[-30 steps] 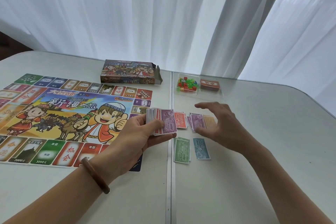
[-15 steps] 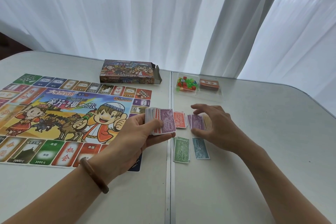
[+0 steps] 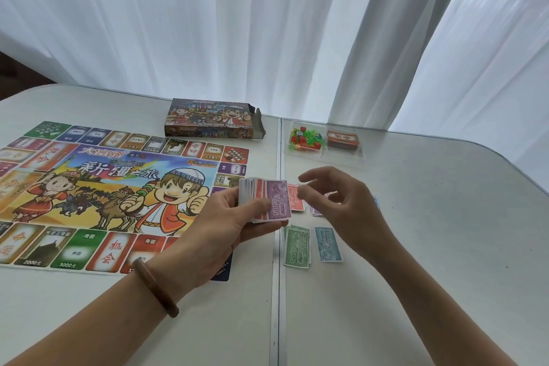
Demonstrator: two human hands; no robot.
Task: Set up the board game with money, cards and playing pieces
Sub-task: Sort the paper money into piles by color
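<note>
Left hand [image 3: 234, 218] grips thick stack of paper money [image 3: 267, 200] just right of game board [image 3: 118, 187]. Right hand [image 3: 337, 206] half-open, empty, thumb near top purple note. Notes probably thin, floppy, slippery; best pinched at free edge.

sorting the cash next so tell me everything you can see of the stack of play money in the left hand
The thick stack of paper play money is held above the white table, gripped by the left hand: thumb pressed on the top note, fingers underneath. The top note is purple, printed 5000; red-edged notes fan out leftward beneath it. The right hand hovers right of it, seemingly not touching.
</note>
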